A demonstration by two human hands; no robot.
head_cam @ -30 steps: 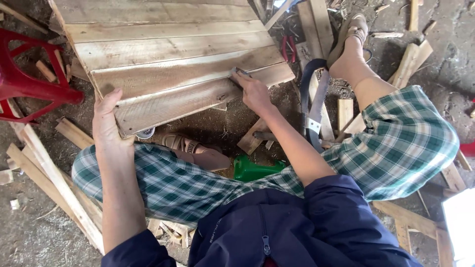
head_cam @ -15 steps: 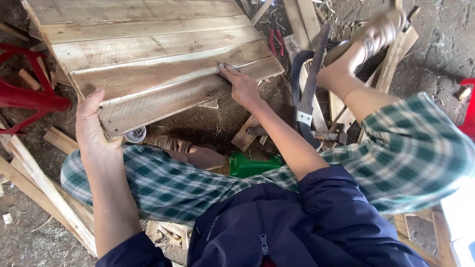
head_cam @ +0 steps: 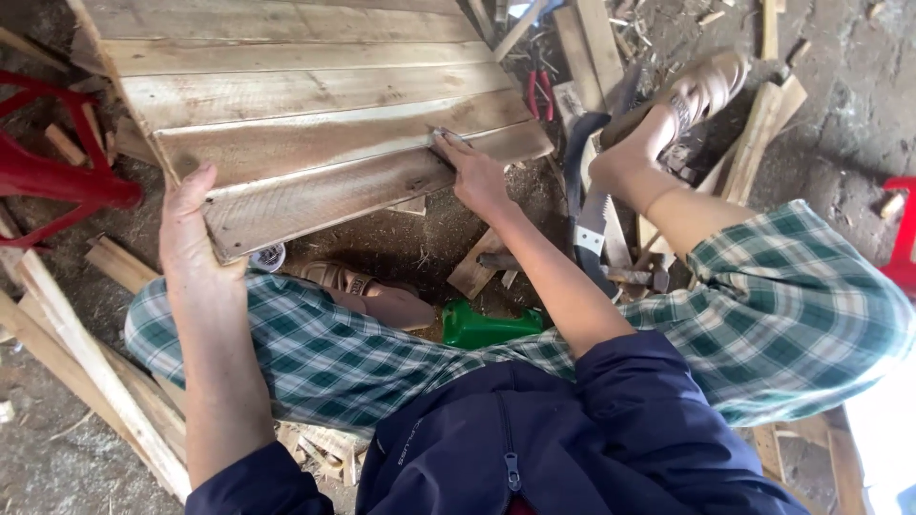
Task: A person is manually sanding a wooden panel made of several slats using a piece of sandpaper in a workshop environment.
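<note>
A panel of pale wooden planks [head_cam: 305, 105] leans across my lap, its near corner over my left knee. My left hand [head_cam: 191, 234] grips that near-left corner, thumb on the top face. My right hand [head_cam: 472, 172] presses a small grey piece, seemingly sandpaper [head_cam: 447, 135], onto the seam between the two nearest planks, fingers curled on it. My legs in green checked trousers [head_cam: 315, 343] lie under the panel, and both feet wear tan sandals.
A handsaw with a dark handle [head_cam: 592, 205] lies by my right foot [head_cam: 687, 95]. A green plastic object [head_cam: 487, 326] sits between my legs. A red stool [head_cam: 52, 172] stands left. Wood offcuts [head_cam: 86, 362] and red-handled pliers [head_cam: 539, 91] litter the dirt floor.
My right foot lifted and swung, then came down again near the saw. The view shifted slightly. Both hands have kept their places on the panel.
</note>
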